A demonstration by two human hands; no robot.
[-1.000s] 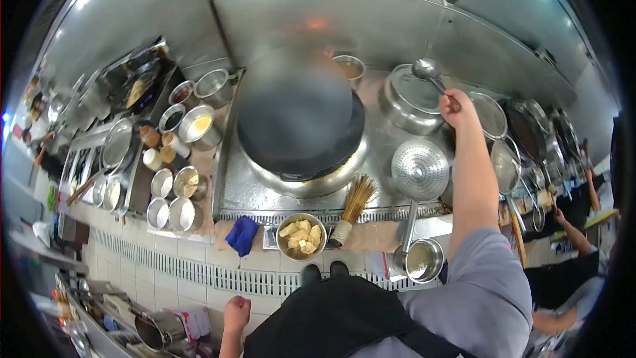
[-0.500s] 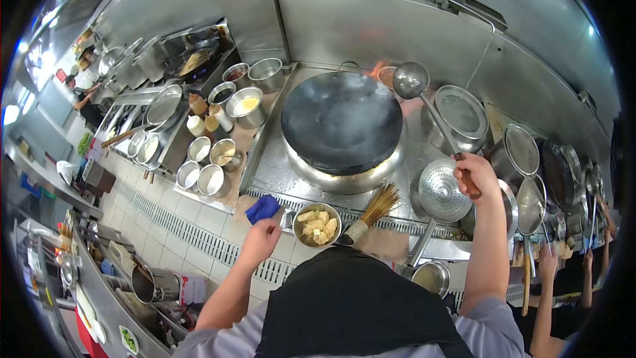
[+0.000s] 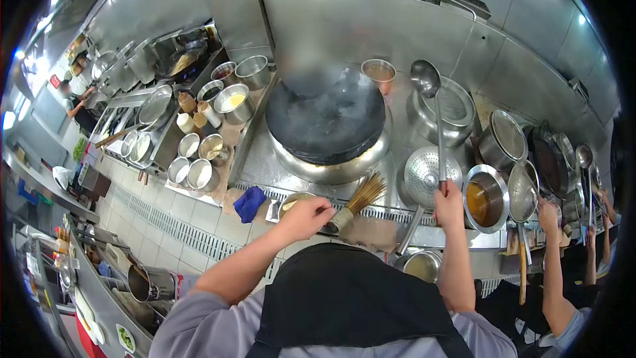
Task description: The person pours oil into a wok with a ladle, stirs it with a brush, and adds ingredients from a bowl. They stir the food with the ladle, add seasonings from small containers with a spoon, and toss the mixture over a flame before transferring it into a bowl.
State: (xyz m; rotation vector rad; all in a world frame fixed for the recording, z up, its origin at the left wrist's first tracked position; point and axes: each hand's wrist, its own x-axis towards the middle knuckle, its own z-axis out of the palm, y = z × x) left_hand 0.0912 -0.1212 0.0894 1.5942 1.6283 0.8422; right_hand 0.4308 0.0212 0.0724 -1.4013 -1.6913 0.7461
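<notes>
My right hand (image 3: pixel 449 207) is wrapped round the handle of a ladle (image 3: pixel 425 78), whose bowl is raised at the back beside a lidded pot. My left hand (image 3: pixel 306 219) is over a small metal pan of pale chunks (image 3: pixel 295 200), hiding most of it. Its fingers are curled together near the bound handle of a bamboo brush (image 3: pixel 363 197); whether they touch it or hold anything is unclear. A blue cloth (image 3: pixel 250 204) lies left of the pan. The black wok (image 3: pixel 326 122) on the burner gives off smoke or steam, and its back edge is blurred.
A perforated strainer (image 3: pixel 432 176) and a pot of brown liquid (image 3: pixel 485 200) stand at the right. Metal bowls and squeeze bottles (image 3: pixel 202 116) are on the left. A co-worker's arm (image 3: pixel 551 252) reaches in from the right; another person (image 3: pixel 76 103) stands far left.
My left hand has moved right, from beside the blue cloth to over the pan. My right hand has come lower and nearer, with the ladle more upright. The view has shifted slightly.
</notes>
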